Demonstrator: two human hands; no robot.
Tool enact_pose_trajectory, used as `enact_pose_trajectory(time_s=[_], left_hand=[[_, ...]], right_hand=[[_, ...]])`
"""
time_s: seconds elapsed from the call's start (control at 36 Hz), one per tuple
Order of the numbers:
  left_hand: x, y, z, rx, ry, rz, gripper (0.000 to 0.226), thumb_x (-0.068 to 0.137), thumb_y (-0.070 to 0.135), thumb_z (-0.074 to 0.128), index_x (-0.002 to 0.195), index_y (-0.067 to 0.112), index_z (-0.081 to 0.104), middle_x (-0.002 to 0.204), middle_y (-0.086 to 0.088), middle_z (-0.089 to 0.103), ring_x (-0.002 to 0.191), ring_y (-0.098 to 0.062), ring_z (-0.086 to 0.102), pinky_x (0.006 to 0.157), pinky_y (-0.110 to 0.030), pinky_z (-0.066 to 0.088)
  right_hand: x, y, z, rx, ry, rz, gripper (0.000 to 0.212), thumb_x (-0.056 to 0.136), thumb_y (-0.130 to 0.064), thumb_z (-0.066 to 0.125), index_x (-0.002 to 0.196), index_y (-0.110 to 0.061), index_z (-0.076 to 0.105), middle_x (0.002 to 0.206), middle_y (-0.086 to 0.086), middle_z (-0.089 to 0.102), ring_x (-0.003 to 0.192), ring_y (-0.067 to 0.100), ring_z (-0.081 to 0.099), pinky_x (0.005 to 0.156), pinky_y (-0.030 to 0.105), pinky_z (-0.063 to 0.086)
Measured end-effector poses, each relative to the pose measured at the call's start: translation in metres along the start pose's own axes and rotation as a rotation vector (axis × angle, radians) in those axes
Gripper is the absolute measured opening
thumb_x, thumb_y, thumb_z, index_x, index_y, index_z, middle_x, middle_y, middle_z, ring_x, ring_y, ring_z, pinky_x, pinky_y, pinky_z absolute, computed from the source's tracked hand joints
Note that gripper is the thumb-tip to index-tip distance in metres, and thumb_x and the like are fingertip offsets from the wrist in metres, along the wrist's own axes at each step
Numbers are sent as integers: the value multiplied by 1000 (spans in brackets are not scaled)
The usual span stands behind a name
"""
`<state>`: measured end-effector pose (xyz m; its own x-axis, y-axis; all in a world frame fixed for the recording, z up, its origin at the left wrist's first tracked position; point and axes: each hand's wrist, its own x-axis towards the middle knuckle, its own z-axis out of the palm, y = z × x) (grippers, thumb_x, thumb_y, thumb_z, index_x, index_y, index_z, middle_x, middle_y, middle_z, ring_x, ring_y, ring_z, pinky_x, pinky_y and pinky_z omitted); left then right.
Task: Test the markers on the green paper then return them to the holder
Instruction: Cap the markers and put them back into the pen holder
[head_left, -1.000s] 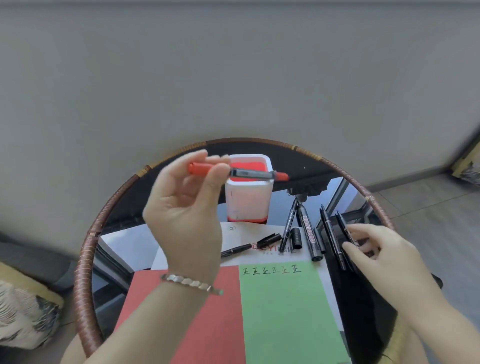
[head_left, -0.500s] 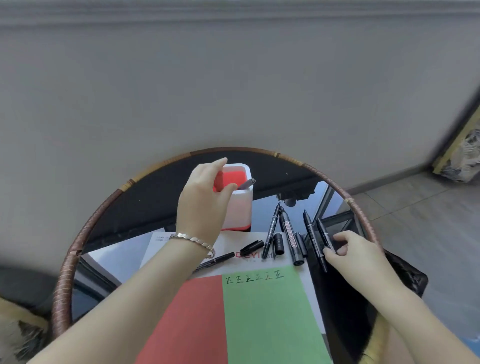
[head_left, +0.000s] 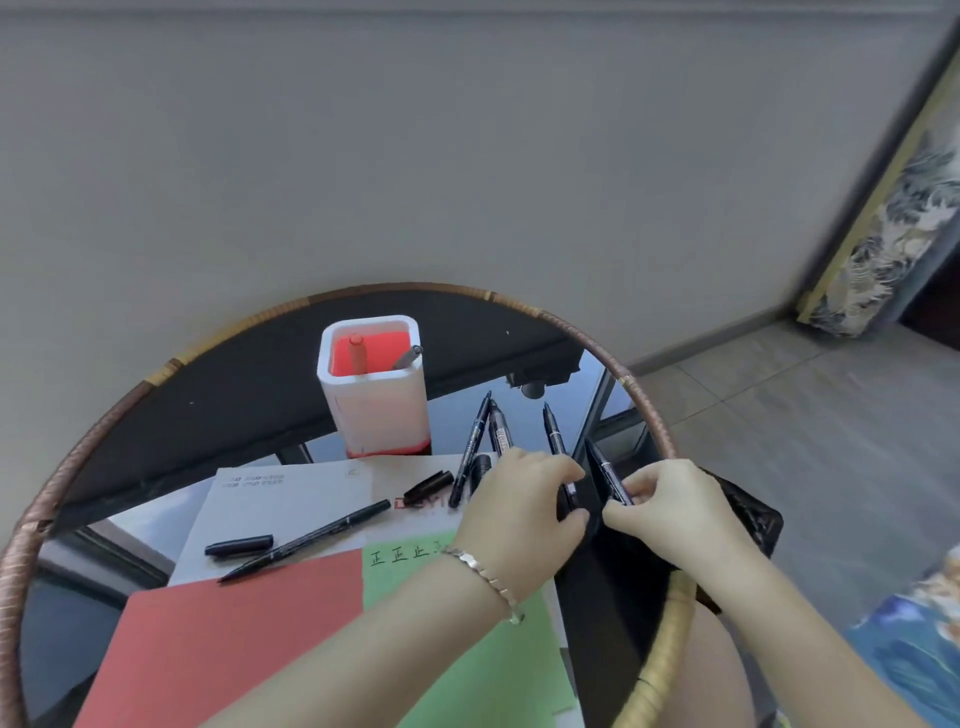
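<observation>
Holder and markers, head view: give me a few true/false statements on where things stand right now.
1. The holder stands upright with a red marker in it. True.
2. The green paper is blank. False: characters are written along its top edge.
3. The right hand pinches a black marker. True.
4. The left hand rests on the red paper. False: it reaches among the black markers beside the right hand.
</observation>
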<state>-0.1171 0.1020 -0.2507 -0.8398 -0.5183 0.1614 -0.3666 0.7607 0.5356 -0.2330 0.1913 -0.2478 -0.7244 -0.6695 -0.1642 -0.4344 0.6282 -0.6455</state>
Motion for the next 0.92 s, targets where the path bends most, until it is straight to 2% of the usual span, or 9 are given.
enact_pose_trajectory(time_s=[0.11,0.25,0.33,0.42,0.53,0.61,0.69,0.75,0.92], left_hand=[[1,13,6,-113,-72,-36,44,78,35,68,118,22,56,111,8,61,104,-11,45,87,-26,43],[-2,23,-1,-643,-48,-172,31,72,22,77,101,17,67,91,5,72,81,-6,67,79,-22,54],[-6,23,-7,-723,-4,-205,24,72,19,77,95,19,70,81,2,73,74,-7,69,73,-23,56],[-13,19,-13,-771,62,-218,20,74,14,75,86,28,68,74,4,71,68,-6,67,66,-22,55],[-28,7,-32,-864,194,-278,24,81,5,66,87,29,65,80,0,72,73,-11,68,69,-23,56],[-42,-9,-52,-967,297,-356,20,86,8,59,94,25,65,81,-3,72,74,-10,68,66,-21,56],[-55,-28,-69,-1065,337,-440,17,87,11,57,90,24,67,75,2,68,64,-7,65,60,-19,53],[-63,-39,-79,-1098,348,-471,17,87,12,56,87,23,68,66,6,65,55,-6,58,59,-22,52],[-83,-64,-100,-1107,378,-512,13,86,14,55,89,19,67,59,3,58,53,-11,43,61,-26,42]], right_hand=[[-7,4,-7,280,-76,13,17,74,-11,65,59,-17,70,53,-1,64,47,8,54,46,18,43],[-20,-1,-17,578,-61,-14,18,80,-11,64,66,-18,74,56,10,63,53,14,55,64,35,50],[-27,-8,-20,635,-37,-64,15,78,-11,66,67,-19,74,48,3,57,50,13,51,61,31,50],[-33,-17,-19,702,-28,-121,12,78,-10,67,71,-18,74,46,-4,58,45,7,48,49,17,46],[-38,-24,-17,712,-10,-184,11,83,-16,62,77,-13,71,52,-1,59,42,6,45,44,14,42],[-42,-26,-11,567,-27,-245,32,86,-32,52,72,-6,65,52,1,44,41,5,33,40,13,30],[-46,-30,-4,412,-22,-330,18,89,-30,49,77,-30,62,53,-6,44,47,3,39,48,12,36],[-49,-36,1,401,-47,-349,19,89,-25,50,93,-42,58,57,-8,55,51,0,45,55,10,39],[-56,-59,5,603,-104,-366,12,87,-9,55,87,-19,62,59,5,63,43,3,45,45,10,37]])
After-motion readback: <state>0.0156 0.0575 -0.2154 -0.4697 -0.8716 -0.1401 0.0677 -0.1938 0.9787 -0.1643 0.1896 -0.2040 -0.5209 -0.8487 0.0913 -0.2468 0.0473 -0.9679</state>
